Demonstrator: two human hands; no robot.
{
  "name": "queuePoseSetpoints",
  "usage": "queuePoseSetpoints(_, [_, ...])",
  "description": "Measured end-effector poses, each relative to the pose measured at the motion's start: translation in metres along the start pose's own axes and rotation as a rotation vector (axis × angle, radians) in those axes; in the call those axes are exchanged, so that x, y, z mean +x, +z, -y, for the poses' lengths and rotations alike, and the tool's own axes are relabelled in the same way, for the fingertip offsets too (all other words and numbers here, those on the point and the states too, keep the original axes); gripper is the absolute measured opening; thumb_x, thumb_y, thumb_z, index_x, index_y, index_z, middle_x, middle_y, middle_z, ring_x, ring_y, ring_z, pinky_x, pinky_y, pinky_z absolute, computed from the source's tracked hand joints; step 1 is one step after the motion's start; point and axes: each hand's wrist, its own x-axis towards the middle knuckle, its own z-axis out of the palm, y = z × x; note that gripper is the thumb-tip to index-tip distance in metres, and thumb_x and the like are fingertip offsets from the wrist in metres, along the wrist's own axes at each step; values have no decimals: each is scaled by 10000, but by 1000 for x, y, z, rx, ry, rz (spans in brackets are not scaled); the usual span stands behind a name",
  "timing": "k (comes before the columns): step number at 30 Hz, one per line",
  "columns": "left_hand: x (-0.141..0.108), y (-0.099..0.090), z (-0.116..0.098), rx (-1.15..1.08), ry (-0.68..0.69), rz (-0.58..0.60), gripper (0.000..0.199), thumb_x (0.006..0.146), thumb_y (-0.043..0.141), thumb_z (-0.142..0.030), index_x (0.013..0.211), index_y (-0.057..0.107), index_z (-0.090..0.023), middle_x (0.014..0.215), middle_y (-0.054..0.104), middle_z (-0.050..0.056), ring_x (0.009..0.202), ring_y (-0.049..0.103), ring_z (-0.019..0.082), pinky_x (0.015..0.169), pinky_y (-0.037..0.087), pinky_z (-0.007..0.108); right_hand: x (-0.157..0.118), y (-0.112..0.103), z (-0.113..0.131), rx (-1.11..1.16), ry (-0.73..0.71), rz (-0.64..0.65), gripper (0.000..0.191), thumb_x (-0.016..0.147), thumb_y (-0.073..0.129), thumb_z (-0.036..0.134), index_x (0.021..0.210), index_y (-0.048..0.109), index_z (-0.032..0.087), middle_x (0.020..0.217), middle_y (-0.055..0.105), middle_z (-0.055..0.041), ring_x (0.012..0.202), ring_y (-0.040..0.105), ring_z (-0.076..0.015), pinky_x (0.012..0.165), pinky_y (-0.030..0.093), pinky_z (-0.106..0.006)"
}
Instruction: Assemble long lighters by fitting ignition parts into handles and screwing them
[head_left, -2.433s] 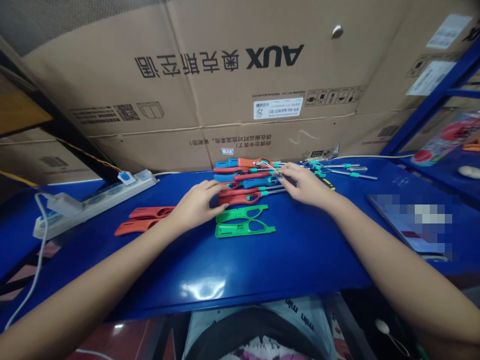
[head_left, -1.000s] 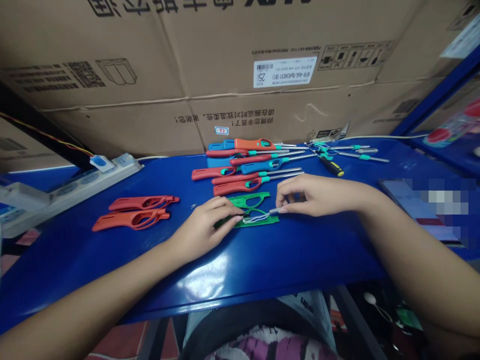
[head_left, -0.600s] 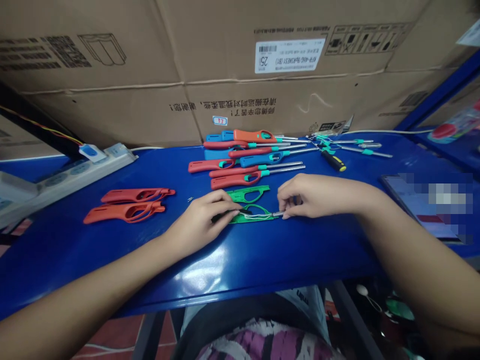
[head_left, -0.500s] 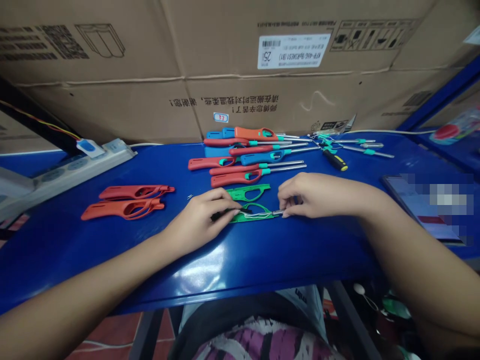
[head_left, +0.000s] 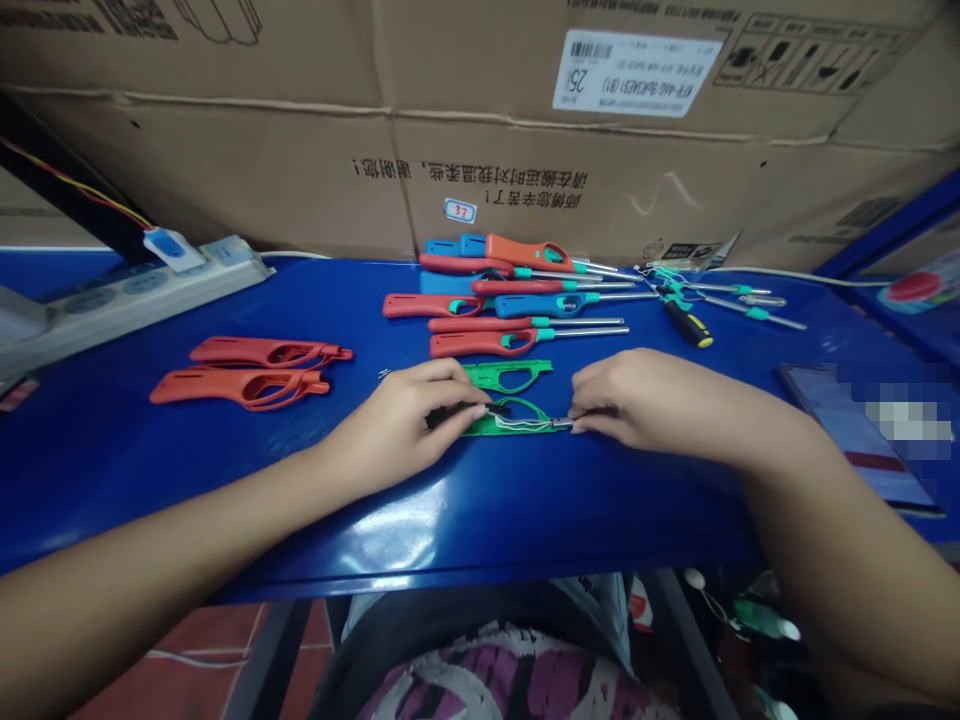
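Observation:
On the blue table, an open green lighter shell half (head_left: 536, 408) lies between my hands. My left hand (head_left: 412, 410) is closed, its thumb and fingers around a black part (head_left: 444, 412) at the shell's left end. Thin white wires (head_left: 514, 425) run from there across the shell to a metal tube (head_left: 559, 423) at its right end. My right hand (head_left: 630, 400) pinches that tube between thumb and fingertips; its far end is hidden. Just behind lies the matching green shell half (head_left: 499, 376), partly covered by my left fingers.
Several long-nosed lighters (head_left: 484, 343) are piled at the back. Right of them lie metal tubes with teal parts (head_left: 757, 312) and a black-yellow screwdriver (head_left: 690, 325). Red-orange shell halves (head_left: 225, 385) and a power strip (head_left: 150, 290) are at left, a phone-like screen (head_left: 855, 425) at right.
The camera view has shifted slightly. My right hand still pinches the tube, which now sits along the green shell's right end. My left hand stays on the black part.

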Motion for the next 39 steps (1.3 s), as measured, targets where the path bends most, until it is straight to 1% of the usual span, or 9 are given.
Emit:
queuePoseSetpoints(4, [-1, -1, 0, -18, -21, -2, 159, 950, 626, -235, 993, 773, -191, 936, 707, 45, 804, 671, 149, 739, 540, 262, 0, -1, 6, -42, 16, 8, 176, 878, 622, 148, 718, 686, 187, 745, 671, -26, 659, 596, -149, 604, 367, -281])
queuePoseSetpoints(12, [0, -3, -2, -35, -47, 16, 157, 935, 639, -199, 982, 785, -165, 894, 706, 43, 774, 663, 136, 700, 507, 243, 6, -2, 9, -23, 60, 43, 182, 911, 601, 138, 756, 695, 156, 771, 668, -39, 710, 609, -150, 650, 367, -268])
queuePoseSetpoints(18, [-3, -7, -1, -16, -70, 42, 147, 917, 639, -165, 946, 784, -161, 901, 710, 42, 788, 666, 141, 703, 503, 246, 9, -2, 31, -220, 126, 127, 231, 865, 547, 16, 733, 694, 135, 753, 624, -54, 579, 486, -126, 556, 272, -291])
queuePoseSetpoints(20, [-3, -8, 0, -12, -87, 46, 144, 913, 639, -163, 937, 780, -161, 898, 709, 42, 788, 664, 148, 711, 507, 258, 8, -4, 36, -230, 136, 137, 225, 878, 536, 31, 754, 695, 131, 762, 619, -58, 573, 476, -127, 556, 275, -297])
queuePoseSetpoints(24, [-4, -7, 0, -16, -106, 46, 142, 909, 638, -165, 944, 776, -166, 909, 707, 43, 785, 664, 156, 726, 516, 276, 9, -5, 31, -9, 88, 11, 212, 950, 563, 228, 800, 688, 144, 792, 613, -48, 673, 549, -141, 620, 379, -278])
queuePoseSetpoints(26, [-5, -7, -1, -20, -110, 46, 142, 908, 639, -165, 943, 776, -169, 913, 708, 42, 786, 666, 157, 721, 517, 276, 12, 0, 25, 158, 59, -102, 149, 927, 622, 273, 914, 691, 142, 857, 616, -37, 666, 548, -114, 613, 408, -250])
queuePoseSetpoints(28, [-5, -8, -2, -21, -113, 45, 140, 904, 642, -160, 942, 777, -171, 912, 710, 40, 788, 669, 157, 719, 518, 275, 15, 7, 19, 293, 30, -171, 183, 899, 674, 277, 1019, 680, 140, 922, 609, -29, 624, 521, -78, 587, 414, -226])
queuePoseSetpoints(34, [-5, -9, -4, -14, -117, 45, 127, 894, 654, -152, 925, 775, -170, 887, 704, 35, 782, 668, 157, 713, 518, 275, 20, 22, 13, 455, -35, -195, 79, 885, 658, 152, 958, 685, 167, 936, 604, -8, 632, 485, -62, 584, 402, -205])
queuePoseSetpoints(39, [-5, -9, -5, -14, -103, 30, 113, 900, 659, -167, 926, 768, -161, 876, 696, 32, 765, 661, 146, 697, 513, 262, 20, 23, 11, 470, -34, -186, 43, 891, 658, 184, 921, 684, 168, 903, 627, -11, 668, 495, -82, 590, 397, -211])
